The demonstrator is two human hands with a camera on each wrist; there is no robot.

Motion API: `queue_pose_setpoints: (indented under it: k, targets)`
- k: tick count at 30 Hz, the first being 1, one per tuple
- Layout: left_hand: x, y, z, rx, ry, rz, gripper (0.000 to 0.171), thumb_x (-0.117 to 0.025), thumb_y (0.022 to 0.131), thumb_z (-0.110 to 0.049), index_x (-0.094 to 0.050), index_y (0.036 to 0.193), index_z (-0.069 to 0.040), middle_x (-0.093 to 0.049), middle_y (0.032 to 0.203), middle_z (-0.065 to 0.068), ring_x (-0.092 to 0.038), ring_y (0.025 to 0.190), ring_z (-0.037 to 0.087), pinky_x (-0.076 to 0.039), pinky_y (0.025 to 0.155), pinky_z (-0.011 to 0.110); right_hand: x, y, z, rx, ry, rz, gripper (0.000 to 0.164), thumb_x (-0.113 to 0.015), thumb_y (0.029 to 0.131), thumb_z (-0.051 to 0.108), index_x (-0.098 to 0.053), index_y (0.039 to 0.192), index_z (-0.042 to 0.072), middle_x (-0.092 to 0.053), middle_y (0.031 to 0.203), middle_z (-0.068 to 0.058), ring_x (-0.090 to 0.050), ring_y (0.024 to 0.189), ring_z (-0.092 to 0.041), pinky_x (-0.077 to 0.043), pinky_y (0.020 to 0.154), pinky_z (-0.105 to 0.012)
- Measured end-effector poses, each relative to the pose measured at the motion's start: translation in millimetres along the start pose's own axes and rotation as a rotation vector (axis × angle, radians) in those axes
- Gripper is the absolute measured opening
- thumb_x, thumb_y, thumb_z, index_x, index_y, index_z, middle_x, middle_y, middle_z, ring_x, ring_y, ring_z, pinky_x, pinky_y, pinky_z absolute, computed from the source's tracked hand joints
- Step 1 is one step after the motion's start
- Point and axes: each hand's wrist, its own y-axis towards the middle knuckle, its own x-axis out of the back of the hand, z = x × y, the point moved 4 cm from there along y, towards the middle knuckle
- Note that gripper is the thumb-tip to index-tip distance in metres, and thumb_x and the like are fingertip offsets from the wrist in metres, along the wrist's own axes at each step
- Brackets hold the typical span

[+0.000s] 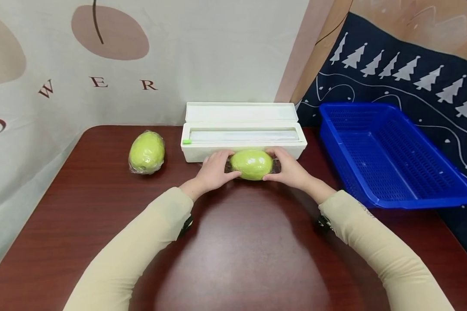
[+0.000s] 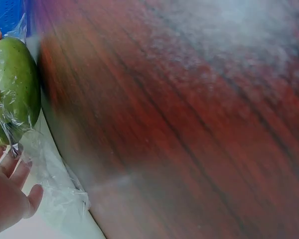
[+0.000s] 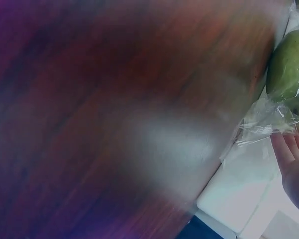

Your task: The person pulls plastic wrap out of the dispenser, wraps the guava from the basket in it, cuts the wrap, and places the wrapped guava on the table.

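Observation:
A mango-like green fruit, wrapped in clear cling film, lies sideways just in front of a white cling film box. My left hand holds its left end between thumb and fingers. At the opposite end, my right hand holds it likewise. Loose film bunches out at both ends, over the fingers in the wrist views. The box's lid is up, and a film roll shows inside. A green slider sits at the box's left front edge.
Left of the box, a second wrapped green fruit stands on the dark red wooden table. A blue plastic basket is at the right, close to the box. Printed cloth hangs behind the table.

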Motion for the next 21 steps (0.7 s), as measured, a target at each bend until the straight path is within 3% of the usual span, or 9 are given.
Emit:
queue_pose_setpoints:
  k: [9,21]
  targets:
    - [1.9,-3.8,-3.2,-0.009,0.006,-0.006,0.065,-0.066,0.083,-0.043,-0.043,0.134,-0.010,-0.048,0.135,0.007,-0.039,0.130,0.025,-0.028,0.105,0.048,3.9,-2.8,2.6,0.018,-0.037,0.036,0.075,-0.085,0.065,0.019,-0.046,0.127,0.002,-0.048,0.126,-0.014,-0.045,0.117,-0.029,-0.038,0.102,-0.045]
    - [2.4,-9.4,1.0,0.006,0.028,0.007,0.066,-0.063,0.085,-0.046,-0.042,0.136,-0.011,-0.046,0.138,0.008,-0.037,0.132,0.026,-0.028,0.106,0.051,6.5,-7.5,1.1,0.029,-0.093,0.045,0.075,-0.083,0.069,0.024,-0.047,0.130,0.001,-0.050,0.128,-0.015,-0.045,0.120,-0.029,-0.037,0.104,-0.046]
